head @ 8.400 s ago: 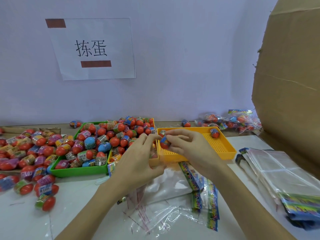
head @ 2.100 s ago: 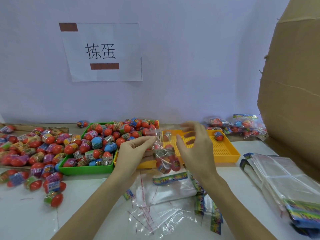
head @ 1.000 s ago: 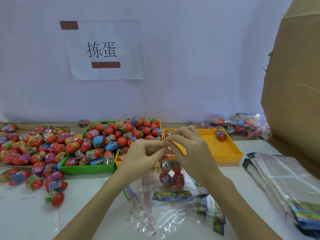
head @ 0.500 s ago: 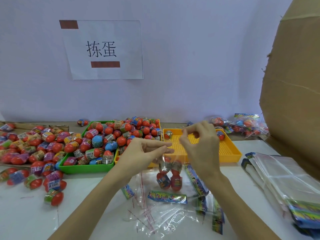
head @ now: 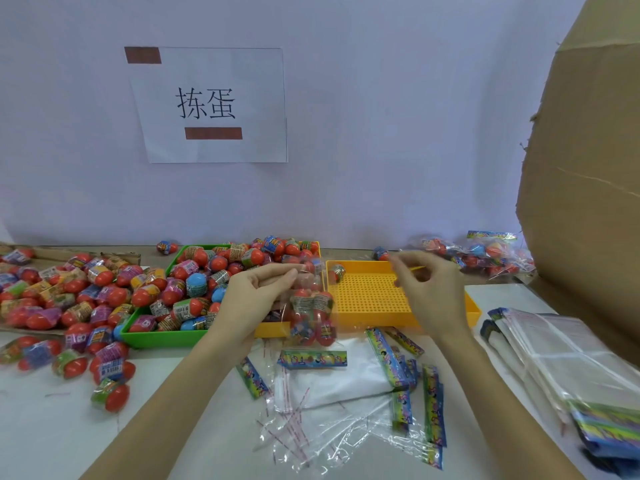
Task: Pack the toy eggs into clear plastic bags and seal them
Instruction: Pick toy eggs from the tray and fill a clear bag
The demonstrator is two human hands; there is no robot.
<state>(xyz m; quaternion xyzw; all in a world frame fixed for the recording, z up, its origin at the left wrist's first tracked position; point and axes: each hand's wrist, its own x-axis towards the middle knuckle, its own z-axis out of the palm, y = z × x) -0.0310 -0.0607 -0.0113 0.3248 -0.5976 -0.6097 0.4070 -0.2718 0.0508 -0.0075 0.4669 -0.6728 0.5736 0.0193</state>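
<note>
Right hand (head: 427, 289) now farther right, loosely curled, empty; bag of eggs (head: 311, 315) dangling from left hand's (head: 258, 296) pinch.

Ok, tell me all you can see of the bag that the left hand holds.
The bag is clear, thin plastic and hangs upright from its top, which the left hand pinches. Inside are about four red eggs with printed wraps, stacked in two rows. It hangs in front of the yellow tray. The right hand is apart from it.

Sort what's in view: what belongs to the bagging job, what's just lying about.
In the job:
- left hand holding the clear plastic bag of red toy eggs
- right hand
- green tray of loose eggs
- stack of empty clear bags

Lying about:
- white paper wall sign
- brown cardboard sheet
</note>
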